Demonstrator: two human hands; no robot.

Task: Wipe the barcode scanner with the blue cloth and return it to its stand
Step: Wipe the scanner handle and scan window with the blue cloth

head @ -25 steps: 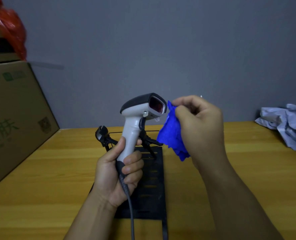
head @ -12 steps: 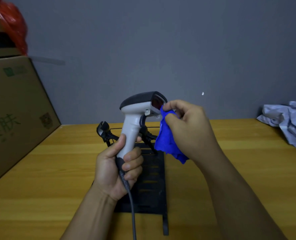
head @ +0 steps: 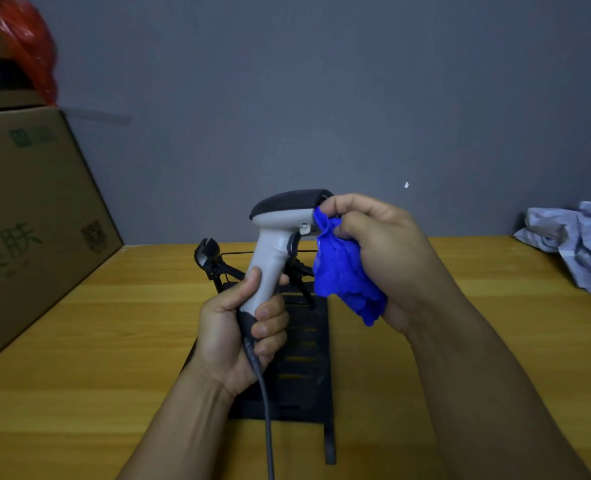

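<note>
Fingers point(head: 269, 327) of the left hand point(head: 233, 336) wrap tight around the lower grip of the barcode scanner point(head: 280, 233), holding it upright above the table point(head: 79, 341), its head pointing to the person's right. Its grey cable point(head: 266, 410) drops from the base of the grip past the wrist and out of the bottom of the head view. The right hand point(head: 387, 258) is clenched on the bunched blue cloth point(head: 342, 271); thumb and forefinger pinch its upper fold and press it against the front of the scanner head, so the scan window is covered and cannot be seen. The rest of the cloth hangs under the palm.

Directly behind and below the scanner lies the black stand point(head: 304, 358), a slotted base flat on the table with a cradle arm point(head: 211, 258) rising at its far end; nothing rests in it. A cardboard box point(head: 27, 220) sits at the left edge, a red bag point(head: 27, 46) on top of it, and crumpled grey fabric point(head: 578, 244) lies at the far right.

Judging by this, the wiping step is in hand and the front face is being cleaned. The next move probably calls for working the cloth over the head's top and sides and down the handle, the left hand turning the scanner to offer each face. Only then does the scanner go back to the cradle, with the cable kept clear of the arm.
</note>
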